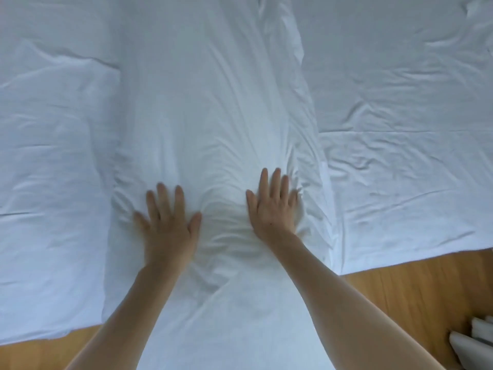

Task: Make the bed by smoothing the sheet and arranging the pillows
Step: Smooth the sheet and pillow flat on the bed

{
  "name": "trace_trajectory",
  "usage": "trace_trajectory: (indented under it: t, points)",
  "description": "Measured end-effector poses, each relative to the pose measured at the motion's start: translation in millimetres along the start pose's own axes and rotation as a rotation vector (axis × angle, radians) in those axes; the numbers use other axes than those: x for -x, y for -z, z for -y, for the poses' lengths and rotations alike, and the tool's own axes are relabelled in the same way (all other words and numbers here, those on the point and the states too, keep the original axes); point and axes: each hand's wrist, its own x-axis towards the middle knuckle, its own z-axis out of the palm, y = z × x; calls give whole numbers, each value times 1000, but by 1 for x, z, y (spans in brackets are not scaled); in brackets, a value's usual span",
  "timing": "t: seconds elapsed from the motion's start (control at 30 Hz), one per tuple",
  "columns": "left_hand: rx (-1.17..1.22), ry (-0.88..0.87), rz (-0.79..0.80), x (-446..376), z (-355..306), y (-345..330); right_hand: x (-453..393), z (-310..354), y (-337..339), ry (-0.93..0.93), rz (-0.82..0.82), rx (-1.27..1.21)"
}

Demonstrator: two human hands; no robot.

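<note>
The pillow (213,124) lies dead centre on the bed, long axis running straight away from us toward the far side, near end hanging over the bed edge toward our body. It sits on top of the sheet (400,102), which shows wrinkled on both sides; a second white pillow-like fold (53,161) lies just beside it on the left, touching or nearly so, we can't tell which. Both our hands are on the pillow's near half, palms down. Left hand (166,220) is flat with fingers straight and spread, thumb out toward the middle, holding nothing. Right hand (274,206) is flat too, fingers straight and closer together, sitting slightly farther up than the left and close to the pillow's right edge, where the cloth bunches under the little finger. Between the hands the cover is puckered in short creases. Fingers point along the long axis, so we judge the stroke runs away from us, up the pillow's length, or outward to either side. Both forearms reach in from below, roughly symmetric, so neither hand is clearly better placed. Wood floor (400,303) shows below the bed edge, with some white object (474,340) at lower right.
</note>
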Motion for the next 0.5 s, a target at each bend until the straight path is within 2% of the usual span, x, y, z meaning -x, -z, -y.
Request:
trace_trajectory:
  t: [0.13,0.23,0.3,0.43,0.5]
  points:
    - [-38,15,78,-11,-1,5,-12,3,2,-46,106,52]
    - [-69,22,126,-11,-4,7,-11,9,3,-62,69,58]
    - [-81,11,73,-8,-4,4,-10,7,7,-67,-1,-8]
    - [-95,105,-97,-9,-11,-4,-20,2,25,-56,-82,-202]
    - [-45,174,-94,-15,-19,-2,-33,-1,38,-34,-151,-263]
